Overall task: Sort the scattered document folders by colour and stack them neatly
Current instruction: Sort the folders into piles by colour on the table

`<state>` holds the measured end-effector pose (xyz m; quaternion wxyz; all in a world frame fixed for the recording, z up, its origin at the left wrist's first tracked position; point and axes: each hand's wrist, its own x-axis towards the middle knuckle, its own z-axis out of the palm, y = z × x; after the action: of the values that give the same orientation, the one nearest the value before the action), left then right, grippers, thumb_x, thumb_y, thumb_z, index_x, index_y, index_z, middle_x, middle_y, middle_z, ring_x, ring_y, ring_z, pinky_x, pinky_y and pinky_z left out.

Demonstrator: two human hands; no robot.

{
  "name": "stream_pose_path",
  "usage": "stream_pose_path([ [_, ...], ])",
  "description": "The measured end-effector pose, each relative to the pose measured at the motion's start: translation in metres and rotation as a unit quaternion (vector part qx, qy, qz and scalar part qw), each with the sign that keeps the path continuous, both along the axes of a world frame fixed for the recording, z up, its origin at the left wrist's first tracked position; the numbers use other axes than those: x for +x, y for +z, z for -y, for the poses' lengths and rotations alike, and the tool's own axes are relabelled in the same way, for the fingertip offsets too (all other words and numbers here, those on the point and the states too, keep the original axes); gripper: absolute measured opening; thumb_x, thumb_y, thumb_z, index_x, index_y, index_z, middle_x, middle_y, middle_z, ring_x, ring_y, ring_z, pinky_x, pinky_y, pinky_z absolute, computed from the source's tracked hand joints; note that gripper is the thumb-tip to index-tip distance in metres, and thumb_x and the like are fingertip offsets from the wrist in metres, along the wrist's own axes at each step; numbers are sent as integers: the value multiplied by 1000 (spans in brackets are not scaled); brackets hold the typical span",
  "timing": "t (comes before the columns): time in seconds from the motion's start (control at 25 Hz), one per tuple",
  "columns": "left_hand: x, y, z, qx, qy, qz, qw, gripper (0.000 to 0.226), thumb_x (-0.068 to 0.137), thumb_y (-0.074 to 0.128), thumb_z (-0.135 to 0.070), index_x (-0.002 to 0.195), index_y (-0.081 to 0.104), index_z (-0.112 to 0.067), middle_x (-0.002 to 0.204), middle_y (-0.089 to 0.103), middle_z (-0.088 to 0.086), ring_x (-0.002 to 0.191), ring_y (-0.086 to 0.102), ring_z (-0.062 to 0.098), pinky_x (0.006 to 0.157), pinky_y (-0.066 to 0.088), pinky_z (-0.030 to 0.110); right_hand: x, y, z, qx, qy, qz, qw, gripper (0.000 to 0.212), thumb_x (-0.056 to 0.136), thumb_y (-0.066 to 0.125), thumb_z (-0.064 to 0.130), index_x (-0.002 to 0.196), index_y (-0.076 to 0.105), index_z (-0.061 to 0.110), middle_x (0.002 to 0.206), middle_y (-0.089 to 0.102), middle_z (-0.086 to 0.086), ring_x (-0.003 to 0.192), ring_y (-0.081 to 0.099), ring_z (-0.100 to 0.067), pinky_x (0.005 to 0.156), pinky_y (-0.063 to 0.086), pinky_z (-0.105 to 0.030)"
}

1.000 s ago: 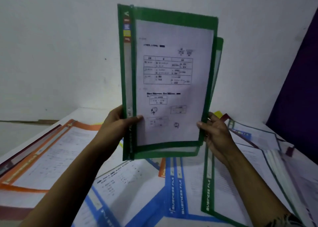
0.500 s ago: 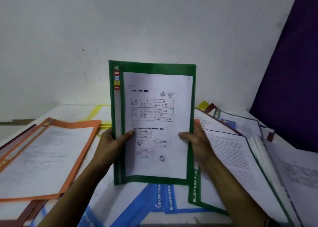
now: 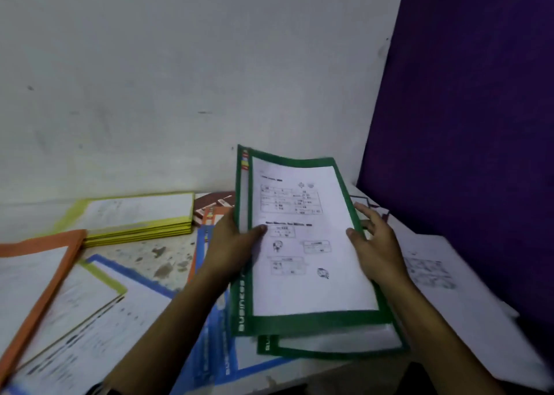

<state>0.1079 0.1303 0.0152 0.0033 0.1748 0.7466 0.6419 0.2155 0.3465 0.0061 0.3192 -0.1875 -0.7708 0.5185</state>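
A green folder (image 3: 299, 316) with a printed white sheet in it is tilted low over the table, its far edge raised. My left hand (image 3: 230, 245) grips its left spine, thumb on the sheet. My right hand (image 3: 377, 245) holds its right edge, thumb on top, fingers spread behind. Directly under it lies another green folder (image 3: 329, 349) on the table. A neat yellow folder stack (image 3: 141, 221) sits at the back left. An orange folder (image 3: 39, 260) lies at the far left.
Blue folders (image 3: 209, 349) lie scattered under and left of the green ones. A brown folder (image 3: 209, 206) peeks out behind. Loose white sheets (image 3: 434, 274) cover the right side by a purple panel (image 3: 464, 125). A white wall (image 3: 180, 80) closes the back.
Both hands have brought the green folder down from upright in the air and to the right, onto the other green folder. The view has swung left, showing the yellow stack.
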Motion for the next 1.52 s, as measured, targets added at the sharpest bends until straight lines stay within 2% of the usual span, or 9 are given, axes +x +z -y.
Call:
stream_pose_path([
  [0.16, 5, -15, -32, -146, -37, 62, 987, 46, 86, 71, -19, 127, 50, -14, 124, 63, 5, 94, 64, 15, 70, 55, 22, 21, -15, -30, 100, -27, 92, 990, 52, 95, 57, 5, 139, 47, 30, 115, 57, 9, 87, 56, 2, 71, 44, -10],
  [0.36, 11, -42, -39, -275, -74, 139, 948, 50, 89, 69, -24, 130, 45, -8, 126, 59, 6, 86, 53, 12, 53, 40, 14, 23, -71, -42, 303, -31, 381, 873, 46, 93, 55, 40, 136, 46, 26, 132, 41, 1, 118, 43, -17, 99, 45, -31],
  [0.56, 1, -47, -44, -152, -92, 271, 946, 41, 87, 70, -26, 117, 55, -3, 105, 70, 10, 87, 70, 22, 77, 60, 36, 22, -87, -38, 317, -60, 338, 884, 55, 94, 49, 44, 145, 39, 27, 141, 37, 6, 127, 33, -17, 107, 35, -32],
  [0.76, 20, -54, -47, -79, -170, 204, 961, 42, 90, 63, -13, 129, 48, -18, 115, 66, 9, 102, 67, 26, 90, 57, 46, 25, -81, -43, 278, -39, 331, 901, 63, 91, 55, 44, 148, 33, 28, 145, 38, 1, 127, 36, -20, 105, 37, -36],
  [0.88, 22, -33, -27, 28, -160, 145, 976, 36, 92, 63, -15, 125, 51, -22, 112, 69, 4, 98, 70, 20, 83, 59, 36, 28, -49, -38, 114, -24, 210, 971, 82, 86, 65, 50, 152, 16, 39, 144, 42, 1, 128, 43, -23, 104, 41, -45],
  [1.04, 5, -4, 5, 105, -142, 61, 982, 35, 88, 69, -14, 122, 60, -17, 113, 73, 2, 102, 70, 21, 86, 58, 38, 18, 0, -11, -153, 63, -53, 985, 47, 89, 66, 24, 134, 53, 27, 115, 70, 1, 97, 68, -20, 86, 53, -42],
  [1.24, 3, -33, 40, -41, -108, 58, 992, 24, 83, 75, -27, 103, 66, -17, 100, 71, -1, 94, 68, 15, 88, 56, 33, 2, -36, 28, -197, 57, 20, 978, 10, 88, 68, 34, 94, 63, 29, 94, 65, 0, 93, 61, -25, 96, 46, -49],
  [1.36, 1, -34, 63, -55, -37, 39, 997, 34, 90, 67, -33, 117, 63, -13, 109, 67, 2, 103, 65, 19, 92, 55, 36, -39, -92, 3, -124, 43, 66, 989, 66, 58, 74, 75, 103, 66, 27, 97, 72, -3, 96, 67, -34, 94, 48, -61],
  [1.52, -23, -10, 143, 68, 49, 50, 995, 39, 85, 73, -28, 121, 61, -16, 115, 71, 0, 100, 69, 16, 87, 58, 34, -67, -8, 106, -103, 120, 22, 987, 38, 88, 67, 42, 125, 62, 34, 114, 71, -1, 97, 69, -35, 87, 52, -60],
])
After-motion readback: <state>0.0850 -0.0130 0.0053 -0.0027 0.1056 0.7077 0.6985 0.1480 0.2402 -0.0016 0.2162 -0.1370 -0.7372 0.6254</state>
